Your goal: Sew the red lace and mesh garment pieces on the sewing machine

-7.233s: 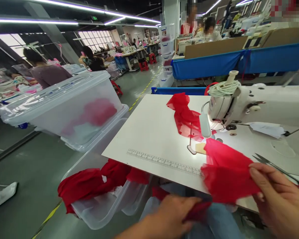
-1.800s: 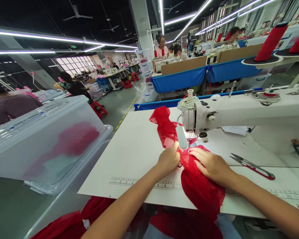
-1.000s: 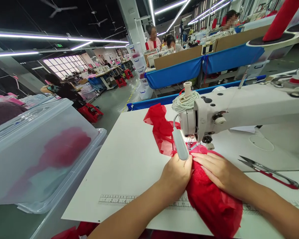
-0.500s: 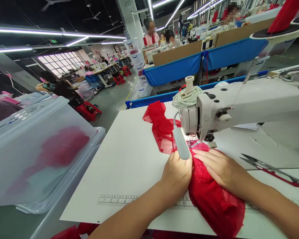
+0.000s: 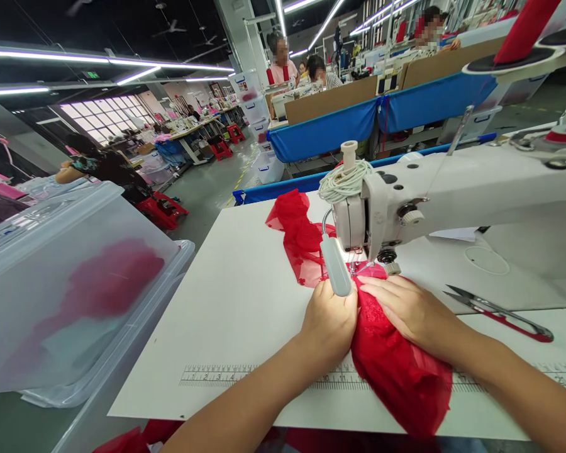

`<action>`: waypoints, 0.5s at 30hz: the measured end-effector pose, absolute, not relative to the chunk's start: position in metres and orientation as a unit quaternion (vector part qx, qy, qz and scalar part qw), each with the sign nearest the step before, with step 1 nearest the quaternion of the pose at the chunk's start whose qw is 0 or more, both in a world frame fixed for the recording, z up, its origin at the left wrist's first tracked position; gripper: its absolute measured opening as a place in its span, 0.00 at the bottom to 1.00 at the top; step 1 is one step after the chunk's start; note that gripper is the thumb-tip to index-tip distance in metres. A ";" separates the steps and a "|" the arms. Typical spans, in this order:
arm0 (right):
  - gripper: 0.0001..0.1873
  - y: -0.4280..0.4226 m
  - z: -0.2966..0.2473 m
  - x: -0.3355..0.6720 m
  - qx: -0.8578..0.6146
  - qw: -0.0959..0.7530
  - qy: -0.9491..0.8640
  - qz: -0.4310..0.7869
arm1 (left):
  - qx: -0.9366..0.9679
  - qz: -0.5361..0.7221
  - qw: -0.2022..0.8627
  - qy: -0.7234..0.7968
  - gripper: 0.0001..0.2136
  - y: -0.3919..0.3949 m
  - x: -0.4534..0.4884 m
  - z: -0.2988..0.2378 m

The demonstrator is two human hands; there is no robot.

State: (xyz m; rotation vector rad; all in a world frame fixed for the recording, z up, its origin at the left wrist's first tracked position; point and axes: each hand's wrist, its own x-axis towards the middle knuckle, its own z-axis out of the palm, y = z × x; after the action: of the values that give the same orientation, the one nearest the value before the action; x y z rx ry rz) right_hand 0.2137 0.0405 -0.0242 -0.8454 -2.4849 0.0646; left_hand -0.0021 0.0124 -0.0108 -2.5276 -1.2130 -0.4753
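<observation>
Red sheer fabric [image 5: 396, 365] runs from the table's front edge up under the needle of a white sewing machine [image 5: 471, 189]. My left hand [image 5: 332, 318] is closed at the fabric's left edge, its fingertips partly hidden behind a small grey lamp [image 5: 336, 265] on the machine head. On the other side, my right hand [image 5: 408, 311] lies flat on the cloth with fingers stretched toward the presser foot [image 5: 353, 269]. More red fabric [image 5: 302, 236] spreads out behind and left of the needle.
Thread snips [image 5: 500, 313] lie right of my right hand. A printed ruler [image 5: 217, 375] crosses the white table [image 5: 188, 302]. Left of it stands a translucent plastic bin [image 5: 75, 302] with red cloth inside. Red thread cones [image 5: 526, 31] stand at upper right; people sit at machines beyond.
The whole view has shifted slightly, so the machine and snips appear a little further left. Both hands keep nearly the same place on the fabric by the needle.
</observation>
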 end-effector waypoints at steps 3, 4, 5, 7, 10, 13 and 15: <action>0.27 0.042 -0.025 0.214 -0.309 0.256 -0.916 0.028 | -0.878 -0.164 0.161 -0.421 0.14 0.013 -0.002 -0.010; 0.27 0.042 -0.025 0.214 -0.308 0.256 -0.916 0.032 | -0.879 -0.162 0.161 -0.418 0.14 0.013 -0.002 -0.010; 0.27 0.043 -0.026 0.214 -0.308 0.257 -0.915 0.036 | -0.881 -0.161 0.158 -0.416 0.13 0.013 -0.003 -0.010; 0.28 0.044 -0.027 0.215 -0.309 0.259 -0.914 0.045 | -0.884 -0.158 0.149 -0.415 0.13 0.013 -0.004 -0.010; 0.28 0.045 -0.029 0.215 -0.313 0.261 -0.912 0.048 | -0.886 -0.146 0.139 -0.418 0.14 0.014 -0.004 -0.010; 0.27 0.045 -0.029 0.215 -0.322 0.256 -0.910 0.049 | -0.888 -0.123 0.129 -0.423 0.14 0.014 -0.003 -0.008; 0.27 0.046 -0.028 0.214 -0.324 0.255 -0.910 0.046 | -0.888 -0.117 0.122 -0.428 0.13 0.014 -0.002 -0.006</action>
State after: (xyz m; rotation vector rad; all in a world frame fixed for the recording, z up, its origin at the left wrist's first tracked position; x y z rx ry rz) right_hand 0.2139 0.0457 -0.0280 -0.8793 -2.4716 0.1257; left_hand -0.0020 0.0139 -0.0063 -2.5916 -1.2478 -0.3406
